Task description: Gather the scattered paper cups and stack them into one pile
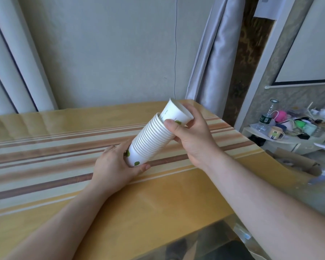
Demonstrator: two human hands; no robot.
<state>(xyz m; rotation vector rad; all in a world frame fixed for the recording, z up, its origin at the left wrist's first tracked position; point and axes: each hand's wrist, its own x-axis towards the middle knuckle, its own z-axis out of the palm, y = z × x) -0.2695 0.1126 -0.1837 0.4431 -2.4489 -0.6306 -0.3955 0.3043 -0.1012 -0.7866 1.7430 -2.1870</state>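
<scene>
Above the bare striped table [45, 166], cup stack [150, 141] in left hand [113, 166] grip, right hand [191, 136] grip around loose cup [176, 113].

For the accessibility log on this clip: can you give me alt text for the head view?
A person's left hand grips the base of a tilted stack of paper cups above a striped tablecloth, while the right hand holds one more cup, partly inserted into the stack's open top.

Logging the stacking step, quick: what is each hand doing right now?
Left hand: closed around the bottom of the cup stack.
Right hand: closed on the loose cup, at the stack's top end.
</scene>
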